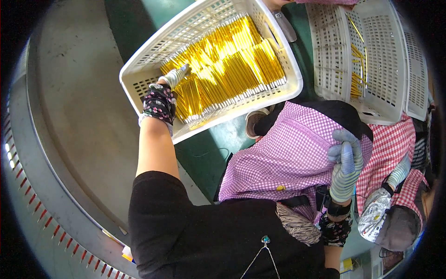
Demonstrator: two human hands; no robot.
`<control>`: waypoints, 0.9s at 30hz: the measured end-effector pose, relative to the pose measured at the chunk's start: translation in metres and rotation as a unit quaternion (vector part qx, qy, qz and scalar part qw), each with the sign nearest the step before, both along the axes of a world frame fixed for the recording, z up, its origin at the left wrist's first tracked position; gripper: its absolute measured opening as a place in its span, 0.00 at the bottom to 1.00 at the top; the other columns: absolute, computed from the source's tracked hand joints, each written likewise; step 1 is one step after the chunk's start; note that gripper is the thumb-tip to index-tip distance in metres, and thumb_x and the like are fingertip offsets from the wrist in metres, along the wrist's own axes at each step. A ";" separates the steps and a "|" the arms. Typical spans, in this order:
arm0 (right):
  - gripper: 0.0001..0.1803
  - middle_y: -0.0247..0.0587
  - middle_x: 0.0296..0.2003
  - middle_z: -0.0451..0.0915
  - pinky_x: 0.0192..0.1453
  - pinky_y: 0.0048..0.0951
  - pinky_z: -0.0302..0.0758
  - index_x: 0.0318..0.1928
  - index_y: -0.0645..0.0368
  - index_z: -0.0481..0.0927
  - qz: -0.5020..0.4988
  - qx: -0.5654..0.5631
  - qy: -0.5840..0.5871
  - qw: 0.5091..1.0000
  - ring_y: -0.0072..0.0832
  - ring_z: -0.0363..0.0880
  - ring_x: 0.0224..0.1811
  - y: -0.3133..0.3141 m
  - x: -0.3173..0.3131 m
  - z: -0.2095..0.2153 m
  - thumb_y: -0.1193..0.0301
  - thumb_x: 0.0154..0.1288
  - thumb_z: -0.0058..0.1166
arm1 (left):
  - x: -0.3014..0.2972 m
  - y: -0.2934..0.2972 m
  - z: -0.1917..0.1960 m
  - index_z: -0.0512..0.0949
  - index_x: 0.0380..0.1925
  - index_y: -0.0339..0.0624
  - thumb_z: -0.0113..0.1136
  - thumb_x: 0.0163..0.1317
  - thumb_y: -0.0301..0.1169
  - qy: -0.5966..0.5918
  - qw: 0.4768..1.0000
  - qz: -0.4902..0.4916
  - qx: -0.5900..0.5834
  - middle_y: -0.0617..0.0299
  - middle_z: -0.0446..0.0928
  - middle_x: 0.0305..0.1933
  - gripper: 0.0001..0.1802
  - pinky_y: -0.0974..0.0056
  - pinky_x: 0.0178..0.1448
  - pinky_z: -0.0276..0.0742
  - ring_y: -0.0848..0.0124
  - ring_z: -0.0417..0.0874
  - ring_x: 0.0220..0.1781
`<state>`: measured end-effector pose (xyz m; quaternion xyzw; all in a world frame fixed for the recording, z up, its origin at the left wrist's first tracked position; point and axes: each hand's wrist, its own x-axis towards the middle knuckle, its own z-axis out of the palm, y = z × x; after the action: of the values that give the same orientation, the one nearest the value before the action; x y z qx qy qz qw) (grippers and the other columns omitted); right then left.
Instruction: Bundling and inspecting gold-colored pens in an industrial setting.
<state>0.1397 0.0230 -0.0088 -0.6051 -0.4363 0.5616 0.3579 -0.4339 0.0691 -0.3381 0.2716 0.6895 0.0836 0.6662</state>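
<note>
While my left hand (175, 76), in a striped glove, touches the slender gold rods (241, 69) lying inside the white perforated crate (294, 80), its grip unclear, my gloved right hand (347, 160) stands loosely curled, released, right of the crate and nearer me, by my purple gingham apron (283, 153).

Head-worn fisheye view, facing downward
</note>
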 end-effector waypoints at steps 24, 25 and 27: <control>0.16 0.40 0.44 0.82 0.30 0.12 0.66 0.55 0.59 0.77 -0.007 -0.013 0.024 1.000 0.11 0.72 0.27 0.006 -0.015 -0.001 0.66 0.73 0.45 | -0.133 -0.076 -0.016 0.66 0.64 0.37 0.24 0.67 0.64 0.371 0.918 -0.140 -0.018 0.49 0.67 0.67 0.44 0.59 0.75 0.49 0.63 0.59 0.74; 0.16 0.40 0.44 0.82 0.30 0.12 0.66 0.55 0.59 0.77 -0.019 -0.012 0.008 1.000 0.11 0.72 0.27 0.006 -0.012 0.000 0.66 0.73 0.45 | -0.114 -0.057 -0.031 0.66 0.64 0.37 0.24 0.67 0.64 0.356 0.922 -0.151 -0.010 0.49 0.67 0.67 0.44 0.59 0.75 0.49 0.63 0.59 0.74; 0.16 0.39 0.43 0.82 0.30 0.14 0.68 0.53 0.60 0.78 -0.051 -0.010 -0.062 0.997 0.12 0.73 0.26 0.005 -0.010 0.004 0.66 0.73 0.43 | -0.061 -0.109 -0.048 0.67 0.63 0.38 0.27 0.67 0.62 0.311 0.935 -0.169 0.002 0.49 0.67 0.67 0.42 0.59 0.74 0.51 0.62 0.61 0.73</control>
<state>0.1299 0.0277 -0.0047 -0.6638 -0.4209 0.5080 0.3524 -0.4951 -0.0394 -0.3859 0.3980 0.8060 -0.1179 0.4219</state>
